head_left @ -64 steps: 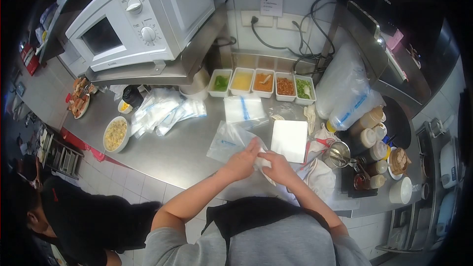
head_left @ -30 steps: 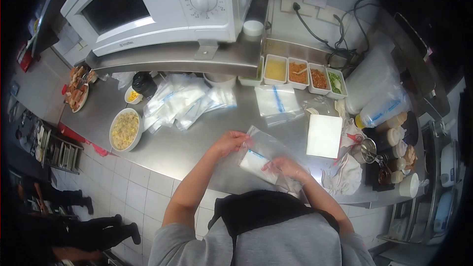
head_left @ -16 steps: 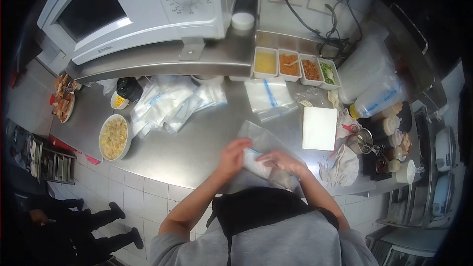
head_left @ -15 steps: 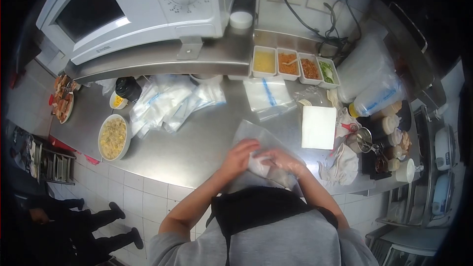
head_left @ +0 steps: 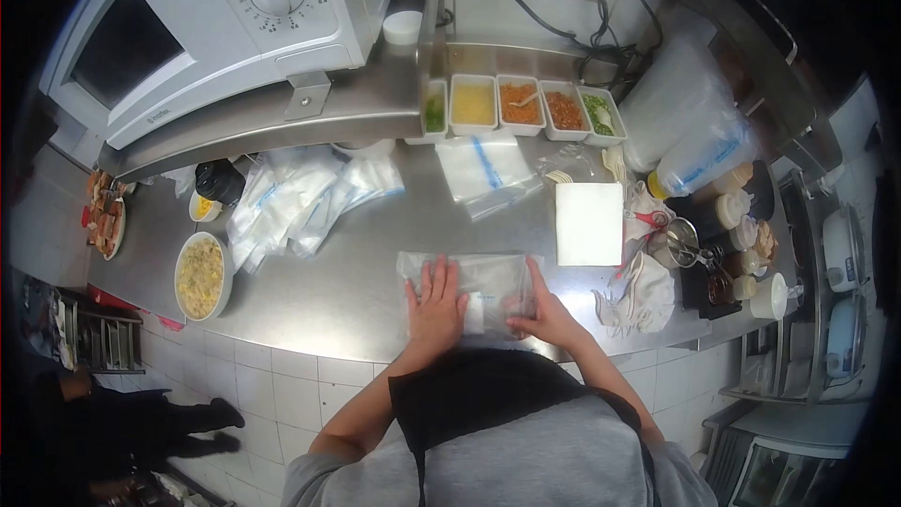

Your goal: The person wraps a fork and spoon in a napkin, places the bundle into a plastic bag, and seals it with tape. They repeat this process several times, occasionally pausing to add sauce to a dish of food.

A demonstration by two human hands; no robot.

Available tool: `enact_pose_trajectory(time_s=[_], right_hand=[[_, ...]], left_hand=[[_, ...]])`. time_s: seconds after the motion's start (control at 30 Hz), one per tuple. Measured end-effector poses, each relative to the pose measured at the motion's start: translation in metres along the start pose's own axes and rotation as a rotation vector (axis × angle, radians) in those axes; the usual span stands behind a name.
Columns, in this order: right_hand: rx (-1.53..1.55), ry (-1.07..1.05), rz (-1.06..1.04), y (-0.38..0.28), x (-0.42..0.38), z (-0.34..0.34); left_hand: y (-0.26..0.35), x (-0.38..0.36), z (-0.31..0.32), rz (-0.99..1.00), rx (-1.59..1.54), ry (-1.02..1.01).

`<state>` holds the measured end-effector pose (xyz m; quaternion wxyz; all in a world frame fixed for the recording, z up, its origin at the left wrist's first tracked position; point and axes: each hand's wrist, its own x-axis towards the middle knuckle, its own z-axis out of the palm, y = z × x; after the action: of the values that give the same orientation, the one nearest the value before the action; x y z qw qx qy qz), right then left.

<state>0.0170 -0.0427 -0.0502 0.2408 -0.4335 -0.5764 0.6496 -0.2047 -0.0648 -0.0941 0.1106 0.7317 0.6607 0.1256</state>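
Observation:
A clear plastic bag (head_left: 497,274) lies on the steel counter right in front of me, with a small white piece bearing blue print (head_left: 476,313) at its middle. My left hand (head_left: 435,305) is pressed flat on the bag's left part, its fingers stretched out and pointing away from me. At the right side of the same bag rests my right hand (head_left: 546,315), thumb and fingers apart, the index finger along the bag's edge. Beyond the bag, a flat stack of clear bags with a blue stripe (head_left: 488,169) sits on the counter.
Several white tubs of chopped food (head_left: 519,105) line the back. Loose bags (head_left: 291,202) and a bowl of food with yellow bits (head_left: 204,277) are at left. White napkins (head_left: 589,225), red-handled scissors (head_left: 649,219) and bottles (head_left: 735,235) stand right. A person in dark clothes (head_left: 141,422) is at lower left.
The bag, held up and crumpled between both hands before, now lies flat on the counter. My hands have spread apart onto it. The view has shifted, and the person at left has moved.

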Motion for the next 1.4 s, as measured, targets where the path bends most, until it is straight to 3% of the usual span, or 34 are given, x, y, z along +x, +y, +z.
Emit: enact_pose_trajectory(time_s=[0.03,0.17,0.23,0.27,0.3,0.33,0.4,0.53,0.6,0.73,0.83,0.9,1.0,1.13,1.17,1.23,1.27,1.33,1.37,1.4], right_hand=[[-0.243,0.073,0.053,-0.006,0.001,0.004],[-0.286,0.128,0.148,0.007,0.000,-0.019],[-0.555,0.549,0.048,-0.004,-0.001,-0.027],[-0.569,0.562,-0.006,-0.023,0.001,-0.018],[-0.652,0.547,-0.255,-0.017,0.012,-0.004],[-0.729,0.521,-0.506,-0.010,0.025,0.011],[-0.582,0.126,-0.414,-0.026,0.039,0.046],[-0.884,0.088,-0.453,0.022,0.066,0.050],[-1.134,0.151,-0.313,0.022,0.061,0.029],[-1.126,0.257,-0.225,0.023,0.059,0.010],[-1.223,0.256,-0.269,0.007,0.069,0.016],[-1.224,0.191,-0.320,-0.004,0.084,0.024],[-1.186,0.066,-0.310,-0.016,0.104,0.021],[-1.210,-0.081,-0.152,-0.020,0.114,-0.005],[-1.211,-0.076,-0.153,-0.022,0.112,-0.015],[-0.835,-0.070,-0.108,-0.028,0.106,-0.032],[-0.834,-0.070,-0.106,-0.040,0.100,-0.033],[-0.656,0.107,-0.358,-0.078,0.078,-0.031],[-0.655,0.104,-0.354,-0.090,0.068,-0.029],[-0.702,0.188,-0.504,-0.101,0.058,-0.026]], left_hand=[[0.000,-0.004,0.000,0.000,0.002,-0.002],[0.000,-0.006,-0.009,-0.151,-0.049,-0.058],[0.001,-0.004,-0.017,-0.206,-0.093,-0.093],[0.001,0.000,-0.023,-0.074,-0.108,-0.063],[0.002,0.006,-0.026,0.058,-0.124,-0.033],[0.002,0.012,-0.019,0.059,-0.127,-0.033],[0.000,0.029,0.002,0.191,-0.160,-0.076],[0.001,0.040,0.012,0.153,0.135,-0.077],[-0.015,0.034,0.009,-0.055,-0.162,0.065],[-0.061,0.026,-0.013,-0.122,-0.052,0.195],[-0.072,0.030,-0.030,0.048,-0.165,0.216],[-0.066,0.039,-0.052,0.173,-0.196,-0.070],[-0.068,0.060,-0.064,0.184,-0.110,-0.224],[-0.084,0.071,-0.061,0.287,-0.148,-0.235],[-0.086,0.071,-0.069,0.278,-0.307,-0.255],[-0.082,0.070,-0.091,0.269,-0.466,-0.276],[-0.076,0.066,-0.109,0.185,-0.557,-0.247],[-0.061,0.056,-0.142,0.094,-0.651,-0.224],[-0.052,0.050,-0.160,0.103,-0.658,-0.143],[-0.049,0.049,-0.168,0.114,-0.663,-0.061]])
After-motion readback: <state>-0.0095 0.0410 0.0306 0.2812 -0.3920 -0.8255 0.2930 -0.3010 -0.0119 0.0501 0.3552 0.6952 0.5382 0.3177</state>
